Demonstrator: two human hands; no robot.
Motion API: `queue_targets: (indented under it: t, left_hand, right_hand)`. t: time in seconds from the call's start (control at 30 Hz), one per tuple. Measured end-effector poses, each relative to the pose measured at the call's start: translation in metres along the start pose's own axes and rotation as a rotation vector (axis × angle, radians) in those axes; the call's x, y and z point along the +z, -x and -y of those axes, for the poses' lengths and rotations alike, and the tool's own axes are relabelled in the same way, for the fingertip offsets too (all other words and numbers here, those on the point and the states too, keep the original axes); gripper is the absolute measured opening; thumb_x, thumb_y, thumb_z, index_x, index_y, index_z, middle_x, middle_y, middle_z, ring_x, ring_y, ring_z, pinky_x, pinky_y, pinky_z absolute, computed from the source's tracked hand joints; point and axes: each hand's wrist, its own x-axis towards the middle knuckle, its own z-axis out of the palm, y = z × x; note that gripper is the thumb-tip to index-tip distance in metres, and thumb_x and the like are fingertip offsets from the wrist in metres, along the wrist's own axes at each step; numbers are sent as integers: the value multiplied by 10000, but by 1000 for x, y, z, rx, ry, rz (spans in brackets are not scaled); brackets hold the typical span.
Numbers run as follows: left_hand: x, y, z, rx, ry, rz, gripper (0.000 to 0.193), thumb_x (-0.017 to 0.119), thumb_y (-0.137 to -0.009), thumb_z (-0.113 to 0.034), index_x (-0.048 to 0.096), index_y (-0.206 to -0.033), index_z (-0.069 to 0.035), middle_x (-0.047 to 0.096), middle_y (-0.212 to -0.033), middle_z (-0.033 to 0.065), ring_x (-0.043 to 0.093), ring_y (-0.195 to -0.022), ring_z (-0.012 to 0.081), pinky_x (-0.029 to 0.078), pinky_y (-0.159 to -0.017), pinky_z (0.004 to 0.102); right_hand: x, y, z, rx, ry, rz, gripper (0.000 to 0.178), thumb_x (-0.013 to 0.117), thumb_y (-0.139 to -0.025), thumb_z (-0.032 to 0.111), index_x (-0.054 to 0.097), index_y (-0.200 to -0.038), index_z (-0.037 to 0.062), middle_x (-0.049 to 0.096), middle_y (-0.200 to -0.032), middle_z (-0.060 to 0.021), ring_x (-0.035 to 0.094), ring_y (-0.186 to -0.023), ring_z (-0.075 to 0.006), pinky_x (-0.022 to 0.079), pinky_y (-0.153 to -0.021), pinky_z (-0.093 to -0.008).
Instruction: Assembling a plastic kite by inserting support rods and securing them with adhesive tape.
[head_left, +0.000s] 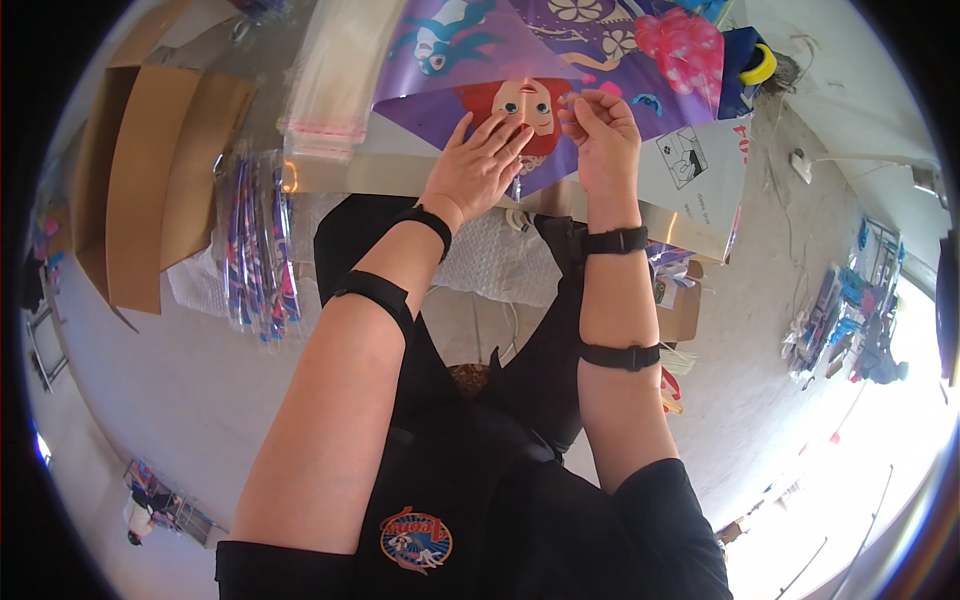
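A glossy purple printed sheet (440, 103) lies over the table in front of me, with a red-haired cartoon figure on it. My left hand (478, 165) rests flat on this sheet beside the printed face, fingers spread and holding nothing. Just right of the face, my right hand (606, 135) is raised with thumb and fingertips pinched together. Whatever sits in that pinch is too small to make out. More purple printed plastic (620, 50) with pink and blue pictures spreads behind the right hand.
A stack of clear plastic bags (335, 85) lies left of the sheet. Packed purple sleeves (262, 245) hang at the table's left edge, near an open cardboard box (155, 185). A white printed carton (700, 180) and a yellow tape roll (760, 66) are at the right.
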Motion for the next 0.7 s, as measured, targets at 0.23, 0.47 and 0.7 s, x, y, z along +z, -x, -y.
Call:
queue_targets:
  t: [0.23,0.47,0.7]
  left_hand:
    - [3,0,2,10,-28,-27,506,393,-985,-393,355,-1453,-204,388,-1475,-4,310,-1382,168,169,-1156,463]
    - [-3,-3,-1,-17,64,14,639,402,-929,-546,333,-1467,-207,364,-1496,5,258,-1413,163,133,-1167,470]
    - [-7,-2,-1,-16,26,66,726,452,-877,-603,312,-1478,-220,338,-1512,7,232,-1424,166,122,-1171,471]
  right_hand:
    - [-12,49,-32,-216,792,96,510,677,-772,-61,483,-1239,6,566,-1241,-126,593,-1115,-221,511,-903,-313]
    - [-26,62,-57,-490,1002,84,636,684,-716,-87,453,-1298,18,528,-1292,-150,557,-1169,-278,483,-973,-356]
    - [-28,63,-64,-622,1058,76,567,639,-715,-101,481,-1246,19,523,-1281,-179,558,-1132,-355,498,-948,-368]
